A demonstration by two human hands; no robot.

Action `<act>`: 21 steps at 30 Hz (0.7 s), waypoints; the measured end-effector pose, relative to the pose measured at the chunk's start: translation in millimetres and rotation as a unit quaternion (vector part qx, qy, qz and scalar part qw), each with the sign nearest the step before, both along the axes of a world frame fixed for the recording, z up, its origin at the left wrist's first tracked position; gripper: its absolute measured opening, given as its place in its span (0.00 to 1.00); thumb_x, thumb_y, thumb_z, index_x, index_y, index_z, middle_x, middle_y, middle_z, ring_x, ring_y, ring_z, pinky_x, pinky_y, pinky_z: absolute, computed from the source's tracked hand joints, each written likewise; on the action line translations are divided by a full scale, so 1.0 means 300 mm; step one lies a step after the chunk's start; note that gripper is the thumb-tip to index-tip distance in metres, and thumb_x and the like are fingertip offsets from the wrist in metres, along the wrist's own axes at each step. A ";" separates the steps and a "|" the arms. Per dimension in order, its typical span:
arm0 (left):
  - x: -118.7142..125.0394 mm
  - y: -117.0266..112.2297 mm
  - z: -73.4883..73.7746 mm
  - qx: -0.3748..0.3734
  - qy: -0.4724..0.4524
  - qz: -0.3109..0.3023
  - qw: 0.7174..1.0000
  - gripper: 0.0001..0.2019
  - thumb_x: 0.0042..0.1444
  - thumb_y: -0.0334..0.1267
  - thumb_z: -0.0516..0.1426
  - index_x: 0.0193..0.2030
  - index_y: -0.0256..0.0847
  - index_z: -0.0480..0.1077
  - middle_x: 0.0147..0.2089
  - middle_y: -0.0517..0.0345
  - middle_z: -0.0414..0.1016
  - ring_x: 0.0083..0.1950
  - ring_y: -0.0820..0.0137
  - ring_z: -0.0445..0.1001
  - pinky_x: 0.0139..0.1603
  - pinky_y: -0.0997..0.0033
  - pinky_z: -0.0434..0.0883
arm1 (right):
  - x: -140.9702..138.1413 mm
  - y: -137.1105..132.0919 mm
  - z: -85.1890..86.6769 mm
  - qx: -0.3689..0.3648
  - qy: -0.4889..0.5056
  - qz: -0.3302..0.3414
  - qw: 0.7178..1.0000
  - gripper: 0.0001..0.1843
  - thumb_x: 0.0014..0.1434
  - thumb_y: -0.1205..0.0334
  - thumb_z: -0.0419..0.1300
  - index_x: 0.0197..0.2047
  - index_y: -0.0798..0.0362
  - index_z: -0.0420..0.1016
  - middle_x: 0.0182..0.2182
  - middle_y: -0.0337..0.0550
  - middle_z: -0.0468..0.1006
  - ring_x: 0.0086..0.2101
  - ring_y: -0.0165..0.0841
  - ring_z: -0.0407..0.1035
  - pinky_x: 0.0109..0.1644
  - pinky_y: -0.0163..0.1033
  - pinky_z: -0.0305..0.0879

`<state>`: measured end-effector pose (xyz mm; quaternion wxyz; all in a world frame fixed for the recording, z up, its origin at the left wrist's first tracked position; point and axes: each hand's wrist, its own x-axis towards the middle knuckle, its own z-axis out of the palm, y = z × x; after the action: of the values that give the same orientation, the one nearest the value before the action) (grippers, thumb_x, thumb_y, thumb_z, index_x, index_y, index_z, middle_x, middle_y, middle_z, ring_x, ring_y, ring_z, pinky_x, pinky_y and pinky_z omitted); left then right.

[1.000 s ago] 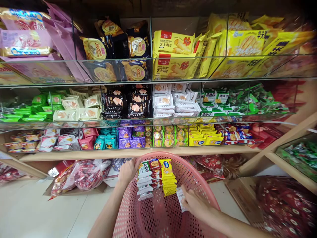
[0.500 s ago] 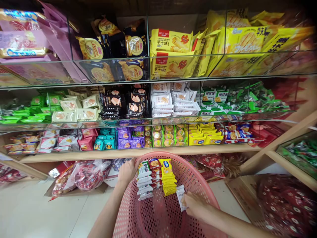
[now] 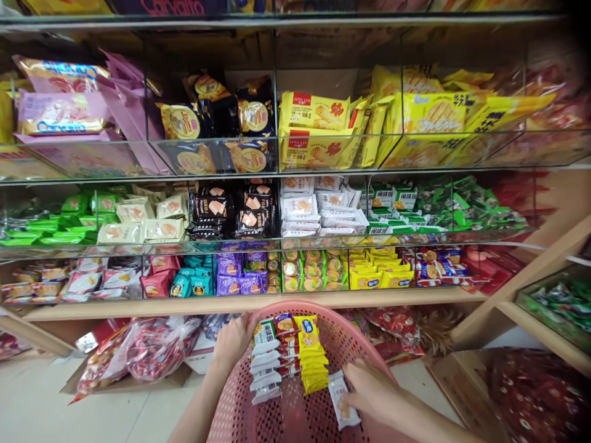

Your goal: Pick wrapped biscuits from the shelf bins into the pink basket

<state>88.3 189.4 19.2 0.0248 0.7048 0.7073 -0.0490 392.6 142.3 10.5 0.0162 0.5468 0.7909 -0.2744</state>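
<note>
over pink basket (image 3: 364, 347): right fingers (image 3: 357, 384) closed on white packet (image 3: 342, 401), left fingers (image 3: 240, 332) curled on rim; jing lin packs (image 3: 314, 112) above

My right hand (image 3: 369, 387) has lowered the white packet (image 3: 342, 400) over the basket (image 3: 295, 306), and my view has tilted up to another shelf (image 3: 277, 21).

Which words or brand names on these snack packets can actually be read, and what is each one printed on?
"JING LIN": upper yellow packet
"芝士味": lower yellow packet
"闽味园": white-and-green packets
"Carvalto" (unsure reading): dark packaging at the top edge
Too small or blurred: the print on the packets in the pink basket and on the white packet by the right hand.
</note>
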 end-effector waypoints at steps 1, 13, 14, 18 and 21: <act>-0.001 0.000 0.001 0.002 -0.002 -0.001 1.000 0.21 0.64 0.41 0.38 0.55 0.42 0.65 0.43 0.43 0.76 0.43 0.61 0.77 0.37 0.68 0.69 | 0.004 0.026 0.082 0.026 0.000 -0.016 1.000 0.06 0.48 0.63 0.60 0.31 0.55 0.76 0.29 0.46 0.76 0.32 0.36 0.68 0.33 0.37 0.57; -0.022 0.006 -0.026 0.015 0.005 -0.014 1.000 0.19 0.61 0.41 0.46 0.57 0.47 0.65 0.48 0.44 0.74 0.43 0.63 0.77 0.38 0.69 0.71 | 0.114 0.442 0.783 0.494 0.092 0.014 0.865 0.16 0.62 0.61 0.48 0.46 0.55 0.74 0.40 0.47 0.78 0.37 0.36 0.72 0.41 0.40 0.65; -0.022 0.005 -0.026 0.015 0.015 -0.019 1.000 0.19 0.62 0.38 0.45 0.58 0.49 0.65 0.48 0.45 0.74 0.43 0.62 0.77 0.38 0.69 0.71 | 0.115 0.474 0.796 0.505 0.071 0.013 0.860 0.16 0.63 0.62 0.48 0.47 0.55 0.74 0.41 0.48 0.78 0.38 0.37 0.72 0.41 0.40 0.65; -0.027 0.001 -0.032 0.018 0.077 -0.057 0.995 0.27 0.60 0.27 0.42 0.62 0.57 0.60 0.53 0.47 0.73 0.44 0.61 0.77 0.39 0.66 0.73 | 0.110 0.562 0.813 0.505 0.019 0.007 0.863 0.17 0.63 0.65 0.48 0.49 0.54 0.73 0.46 0.48 0.76 0.42 0.38 0.72 0.42 0.39 0.64; -0.034 -0.001 -0.040 0.020 0.101 -0.067 0.992 0.29 0.60 0.25 0.40 0.64 0.57 0.57 0.53 0.47 0.73 0.45 0.61 0.77 0.38 0.66 0.74 | 0.110 0.579 0.797 0.499 0.026 0.013 0.866 0.16 0.63 0.65 0.48 0.49 0.54 0.74 0.45 0.48 0.77 0.42 0.38 0.72 0.43 0.39 0.64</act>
<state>78.2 189.2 7.3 -0.0640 0.7427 0.6578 -0.1075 425.6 316.0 249.7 -0.2754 0.4642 0.8296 0.1431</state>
